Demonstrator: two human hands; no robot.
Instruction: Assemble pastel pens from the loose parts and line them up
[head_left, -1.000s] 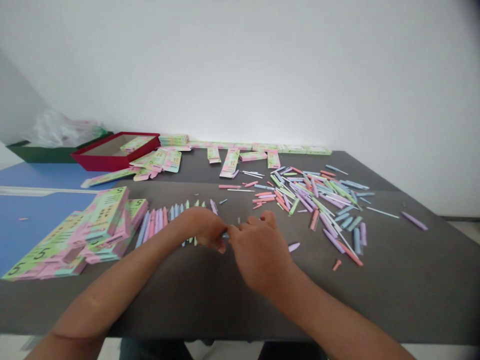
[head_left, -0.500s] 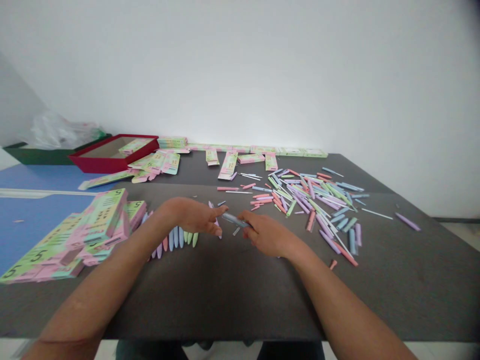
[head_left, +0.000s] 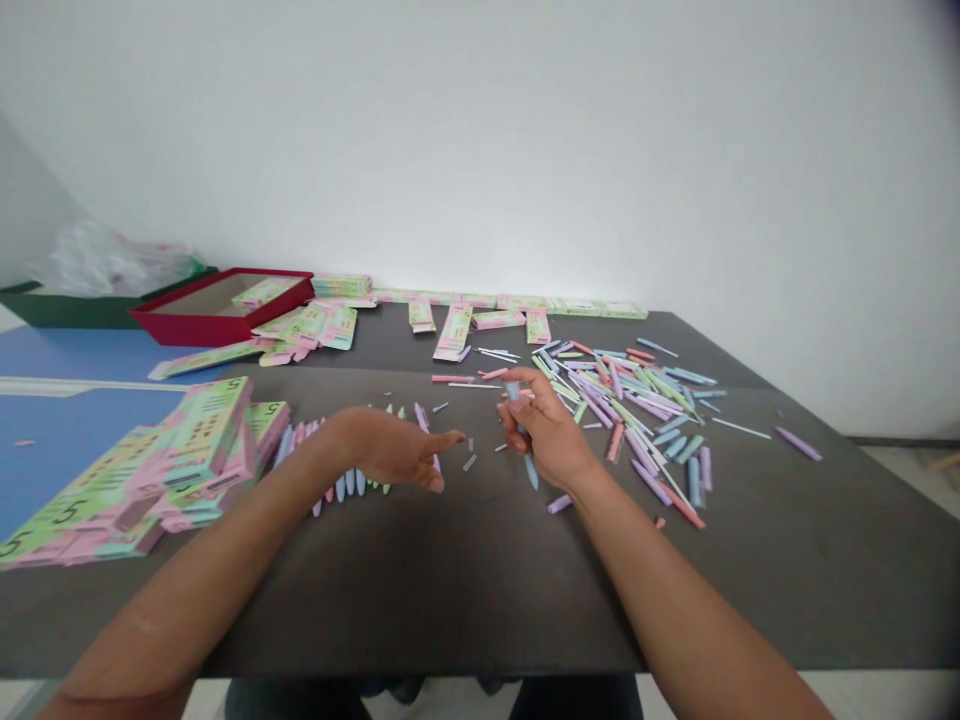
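My right hand [head_left: 551, 425] is closed around a light blue pen [head_left: 532, 472], which stands steeply with one end above the fingers and the tapered end below. My left hand [head_left: 397, 447] is held out with fingers stretched and thumb pointing right, apart from the pen. Beside its fingers a purple pen [head_left: 422, 418] lies partly hidden. Beneath that hand and wrist runs a row of pens [head_left: 350, 487] in blue, green, pink and purple, largely covered. Small clear pieces [head_left: 470, 462] lie between my hands. A short purple barrel [head_left: 559, 504] rests by my right wrist.
A loose heap of pastel pen parts [head_left: 630, 390] spreads to the right. Printed cartons [head_left: 202, 440] are stacked at left, with more boxes [head_left: 454, 333] along the back. A red box [head_left: 187, 327] and a green tray [head_left: 75, 310] holding plastic bags stand at far left.
My right hand has moved right, away from my left, and the pen has turned from lying flat to steep. My left hand no longer touches the pen's end.
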